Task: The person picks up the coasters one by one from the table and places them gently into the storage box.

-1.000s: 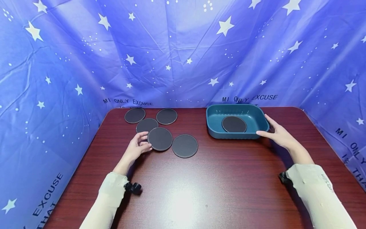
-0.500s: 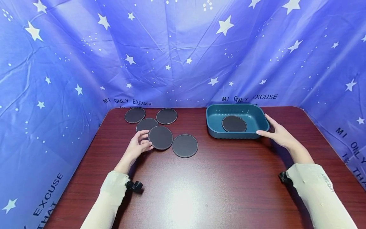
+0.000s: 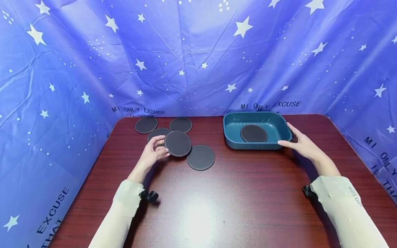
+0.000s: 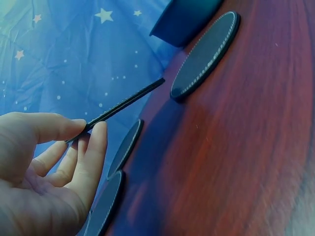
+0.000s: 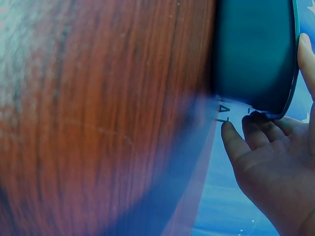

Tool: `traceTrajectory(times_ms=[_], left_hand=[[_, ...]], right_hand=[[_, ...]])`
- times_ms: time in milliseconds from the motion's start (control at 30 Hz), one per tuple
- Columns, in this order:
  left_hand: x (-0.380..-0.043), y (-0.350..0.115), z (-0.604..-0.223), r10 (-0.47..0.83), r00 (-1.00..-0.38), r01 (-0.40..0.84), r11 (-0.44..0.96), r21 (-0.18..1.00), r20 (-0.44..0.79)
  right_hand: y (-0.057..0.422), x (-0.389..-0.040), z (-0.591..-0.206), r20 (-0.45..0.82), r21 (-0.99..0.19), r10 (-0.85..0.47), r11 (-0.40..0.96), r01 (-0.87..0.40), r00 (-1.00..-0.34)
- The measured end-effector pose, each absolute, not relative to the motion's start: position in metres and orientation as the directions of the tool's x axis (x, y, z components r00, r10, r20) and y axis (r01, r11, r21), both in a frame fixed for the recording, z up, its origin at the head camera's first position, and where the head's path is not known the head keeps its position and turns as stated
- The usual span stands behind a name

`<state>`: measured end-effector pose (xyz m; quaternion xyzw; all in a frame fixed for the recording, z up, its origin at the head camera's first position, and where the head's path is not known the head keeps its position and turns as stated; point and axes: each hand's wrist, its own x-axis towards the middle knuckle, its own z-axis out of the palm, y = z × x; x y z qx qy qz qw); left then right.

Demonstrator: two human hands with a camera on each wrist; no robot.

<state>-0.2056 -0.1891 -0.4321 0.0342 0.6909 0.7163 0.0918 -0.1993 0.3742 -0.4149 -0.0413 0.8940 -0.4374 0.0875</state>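
Between thumb and fingertips, my left hand (image 3: 153, 151) pinches a round black coaster (image 3: 177, 143) with pale edge stitching. In the left wrist view this coaster (image 4: 123, 104) is seen edge-on, raised above the table. One coaster (image 3: 201, 157) lies to its right, another (image 3: 158, 133) is partly covered behind my fingers, and two more, a left one (image 3: 146, 125) and a right one (image 3: 181, 125), lie farther back. My right hand (image 3: 299, 143) holds the right end of a teal plastic bin (image 3: 254, 146), thumb at the front rim. Inside the bin lies one coaster (image 3: 253, 133).
The dark red wooden table (image 3: 242, 193) meets a blue star-printed curtain (image 3: 192, 62) at its back and sides. A black camera mount (image 3: 149, 196) sits at the left cuff, and a similar one (image 3: 307, 191) at the right.
My left hand has carried the pinched coaster slightly up, away from me and to the right. The right hand and the bin have stayed in place.
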Motion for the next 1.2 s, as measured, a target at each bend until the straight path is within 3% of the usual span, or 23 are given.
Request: traceTrajectory(times_ms=[1200], left_hand=[[-0.237,-0.083,-0.4,0.301,-0.954,-0.035,-0.109,0.993,-0.001]], right_hand=[[0.377,-0.199,-0.416,-0.1,-0.802,-0.162,0.597,-0.017,-0.982]])
